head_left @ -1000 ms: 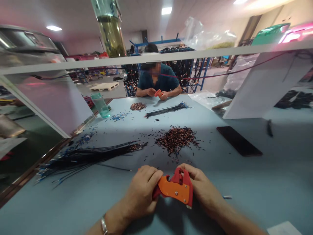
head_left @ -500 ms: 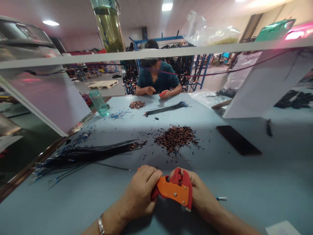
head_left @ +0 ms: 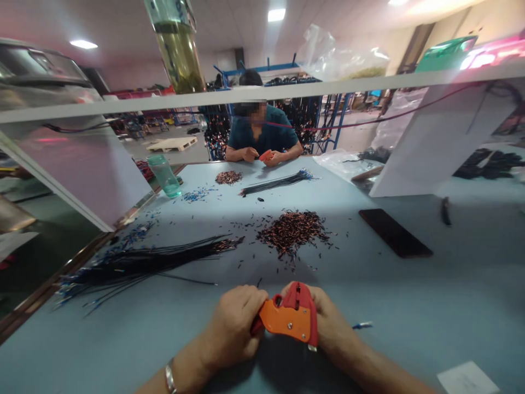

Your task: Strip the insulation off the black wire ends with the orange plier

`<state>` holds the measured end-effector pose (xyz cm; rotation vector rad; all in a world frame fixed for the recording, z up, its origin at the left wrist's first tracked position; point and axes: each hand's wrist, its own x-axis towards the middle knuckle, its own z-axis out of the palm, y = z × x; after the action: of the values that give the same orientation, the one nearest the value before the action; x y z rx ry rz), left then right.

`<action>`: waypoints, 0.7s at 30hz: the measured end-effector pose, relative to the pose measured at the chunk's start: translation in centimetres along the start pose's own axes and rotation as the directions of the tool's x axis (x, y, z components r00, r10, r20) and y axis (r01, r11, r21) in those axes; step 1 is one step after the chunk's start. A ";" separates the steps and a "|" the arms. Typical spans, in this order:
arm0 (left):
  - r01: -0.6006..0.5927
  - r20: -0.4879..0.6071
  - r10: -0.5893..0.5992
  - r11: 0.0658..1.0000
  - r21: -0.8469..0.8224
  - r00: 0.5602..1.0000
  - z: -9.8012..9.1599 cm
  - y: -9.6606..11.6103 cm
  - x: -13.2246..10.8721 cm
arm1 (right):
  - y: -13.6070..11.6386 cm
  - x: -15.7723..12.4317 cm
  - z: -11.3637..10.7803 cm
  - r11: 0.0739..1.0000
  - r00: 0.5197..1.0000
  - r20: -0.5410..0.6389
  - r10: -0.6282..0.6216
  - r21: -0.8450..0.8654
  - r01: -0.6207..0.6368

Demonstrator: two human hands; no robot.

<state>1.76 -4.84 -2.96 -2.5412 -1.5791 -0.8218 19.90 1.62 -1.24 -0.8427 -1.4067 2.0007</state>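
Head view, looking down across a pale blue-grey worktable: your two hands meet at the near middle, around a red-and-orange wire stripper. Your left hand is wrapped firmly around its handles, a silver bracelet on that wrist. Your right hand is up against the red head of the stripper; its fingertips are hidden behind the tool, so you cannot tell whether they pinch anything. Just beyond your right forearm, a blue-tipped wire end shows near the tabletop.

Ahead of your hands lies a heap of short black and copper-coloured clippings, with loose bits scattered around it. To its left, a bundle of black wires stretches sideways, blue-tipped ends toward the left edge and coppery ends toward the heap. A dark smartphone lies flat to the right, and white paper sits at the near right.

Farther off are a second, smaller wire bundle, a green-tinted cup and, across the table, a co-worker in a dark teal top, holding an orange-red tool.
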 end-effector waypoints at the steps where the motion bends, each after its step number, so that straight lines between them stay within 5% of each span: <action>1: -0.006 0.000 0.006 1.000 0.007 1.000 0.0 0.0 -0.1 | 0.0 0.0 0.0 1.000 1.000 0.004 -0.008 -0.008 0.008; 8: -0.028 -0.006 0.028 1.000 0.005 1.000 0.0 0.0 0.1 | -0.4 0.0 0.0 0.999 0.999 0.038 -0.038 -0.011 0.039; 15: 0.184 0.081 -0.168 0.944 -0.274 0.982 -0.8 0.4 0.8 | -0.3 0.2 -0.3 0.992 0.995 0.004 -0.100 -0.083 0.100; 18: 0.351 0.144 -0.329 0.754 -0.555 0.933 -1.6 0.5 1.4 | -0.6 0.4 -1.3 0.982 0.992 -0.023 -0.121 -0.147 0.116; 21: 0.459 0.325 -0.400 0.304 -0.835 0.857 -2.1 0.3 1.4 | -1.1 0.4 -2.2 0.972 0.982 -0.121 -0.147 -0.202 0.120</action>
<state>1.65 -4.47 -0.48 -2.6280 -2.3679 -2.2441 21.40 3.62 -0.81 -0.9230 -1.5534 1.6937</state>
